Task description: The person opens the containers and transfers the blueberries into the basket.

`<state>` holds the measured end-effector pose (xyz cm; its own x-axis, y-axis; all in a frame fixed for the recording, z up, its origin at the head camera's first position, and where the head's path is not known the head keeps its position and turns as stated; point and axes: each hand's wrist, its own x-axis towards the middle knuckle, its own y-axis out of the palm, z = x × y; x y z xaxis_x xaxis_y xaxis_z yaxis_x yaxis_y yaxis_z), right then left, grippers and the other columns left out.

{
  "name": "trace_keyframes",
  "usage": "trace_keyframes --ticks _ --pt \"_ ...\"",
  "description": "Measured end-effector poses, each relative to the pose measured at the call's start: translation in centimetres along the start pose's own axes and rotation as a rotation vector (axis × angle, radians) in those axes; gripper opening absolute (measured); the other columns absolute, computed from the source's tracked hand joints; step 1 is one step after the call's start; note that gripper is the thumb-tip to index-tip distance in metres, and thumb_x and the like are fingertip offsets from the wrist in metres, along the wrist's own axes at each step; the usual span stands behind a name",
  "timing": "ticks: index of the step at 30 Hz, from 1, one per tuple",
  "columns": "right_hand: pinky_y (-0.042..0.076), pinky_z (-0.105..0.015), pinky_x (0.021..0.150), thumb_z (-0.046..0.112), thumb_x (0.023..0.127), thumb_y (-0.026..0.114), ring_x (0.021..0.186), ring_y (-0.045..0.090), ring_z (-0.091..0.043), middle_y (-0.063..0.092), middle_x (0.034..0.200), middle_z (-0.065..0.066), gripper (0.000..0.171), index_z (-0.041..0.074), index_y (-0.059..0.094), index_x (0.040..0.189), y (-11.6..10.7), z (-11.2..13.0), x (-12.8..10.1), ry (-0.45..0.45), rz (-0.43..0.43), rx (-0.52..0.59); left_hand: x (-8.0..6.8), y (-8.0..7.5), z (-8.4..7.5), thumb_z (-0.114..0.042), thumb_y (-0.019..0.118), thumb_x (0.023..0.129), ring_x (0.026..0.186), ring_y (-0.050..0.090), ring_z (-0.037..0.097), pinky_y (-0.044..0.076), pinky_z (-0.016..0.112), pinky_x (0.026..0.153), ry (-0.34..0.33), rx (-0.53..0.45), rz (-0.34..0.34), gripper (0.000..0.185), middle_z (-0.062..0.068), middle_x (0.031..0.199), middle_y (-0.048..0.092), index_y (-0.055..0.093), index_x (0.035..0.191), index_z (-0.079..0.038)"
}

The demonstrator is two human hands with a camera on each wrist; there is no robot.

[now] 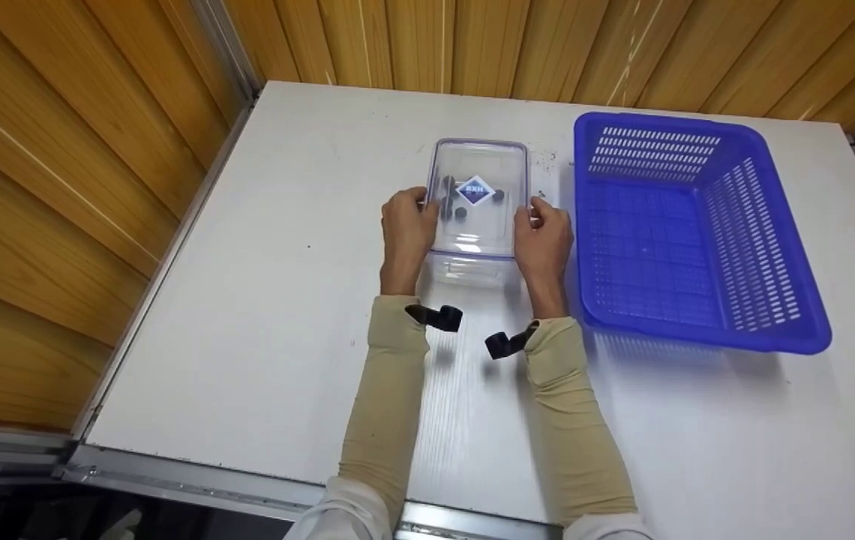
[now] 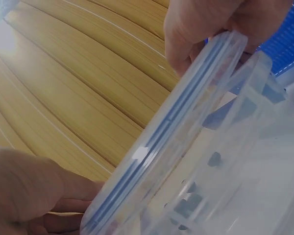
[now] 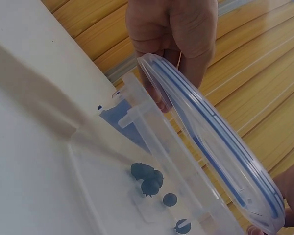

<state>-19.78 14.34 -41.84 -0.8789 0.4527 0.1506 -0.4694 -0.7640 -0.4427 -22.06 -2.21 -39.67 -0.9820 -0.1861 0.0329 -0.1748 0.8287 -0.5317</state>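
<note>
Two long sides of lid pinched by left hand, right hand, equally near; long axis points forward, lid just above container.

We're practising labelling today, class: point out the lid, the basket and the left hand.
Lid (image 1: 483,219), head view, on its clear top.
Basket (image 1: 645,247), head view, on its floor.
Left hand (image 1: 406,230), head view, on its back.
</note>
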Motion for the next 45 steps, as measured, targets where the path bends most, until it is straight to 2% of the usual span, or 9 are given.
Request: trace_keyframes --ticks 8,18,25,35,41,45 --pt "0.045 -0.035 0.083 0.015 0.092 0.057 0.093 0.056 -0.024 0.06 0.105 -0.019 0.037 -0.002 0.062 0.125 0.1 0.9 -0.3 -0.037 0.056 0.016 -0.1 -1.1 -0.4 -0.012 0.059 0.092 0.101 0.064 0.024 0.051 0.035 0.088 0.041 0.013 -0.063 0.033 0.018 0.112 0.067 0.063 0.121 0.004" --pt "0.049 -0.034 0.087 0.016 0.091 0.057 0.098 0.061 -0.026 0.059 0.111 -0.019 0.042 -0.004 0.057 0.129 0.5 2.1 -1.3 -0.089 0.132 0.083 0.1 -2.8 -0.4 -0.008 0.057 0.093 0.107 0.064 0.028 0.052 0.036 0.089 0.011 0.019 -0.103 0.034 0.02 0.117 0.064 0.06 0.123 0.006" --pt "0.051 -0.033 0.088 0.013 0.09 0.06 0.102 0.062 -0.027 0.059 0.116 -0.02 0.043 -0.005 0.056 0.129 1.0 2.9 -2.1 -0.119 0.176 0.138 0.0 -4.0 -0.4 -0.006 0.055 0.092 0.118 0.058 0.031 0.047 0.04 0.098 -0.015 0.038 -0.121 0.036 0.021 0.125 0.061 0.058 0.126 0.005" --pt "0.052 -0.032 0.089 0.013 0.087 0.064 0.104 0.062 -0.026 0.058 0.123 -0.016 0.046 -0.001 0.056 0.131 2.0 3.7 -3.6 -0.169 0.238 0.172 0.1 -5.8 0.0 -0.003 0.052 0.093 0.12 0.057 0.031 0.046 0.04 0.1 -0.04 0.078 -0.132 0.037 0.02 0.127 0.059 0.057 0.128 0.004" --pt "0.048 -0.029 0.095 0.011 0.088 0.065 0.109 0.06 -0.025 0.052 0.131 -0.018 0.051 -0.004 0.05 0.135 3.1 4.4 -4.8 -0.237 0.329 0.196 0.3 -7.3 0.6 0.004 0.045 0.091 0.124 0.053 0.033 0.044 0.042 0.102 -0.04 0.114 -0.14 0.04 0.023 0.128 0.057 0.054 0.13 0.007" --pt "0.047 -0.036 0.099 0.01 0.088 0.065 0.112 0.059 -0.028 0.047 0.136 -0.021 0.054 -0.006 0.047 0.136 3.7 4.7 -5.3 -0.267 0.375 0.213 0.3 -8.1 0.9 0.007 0.042 0.09 0.125 0.052 0.034 0.043 0.044 0.102 -0.046 0.132 -0.144 0.043 0.023 0.129 0.056 0.053 0.131 0.007"
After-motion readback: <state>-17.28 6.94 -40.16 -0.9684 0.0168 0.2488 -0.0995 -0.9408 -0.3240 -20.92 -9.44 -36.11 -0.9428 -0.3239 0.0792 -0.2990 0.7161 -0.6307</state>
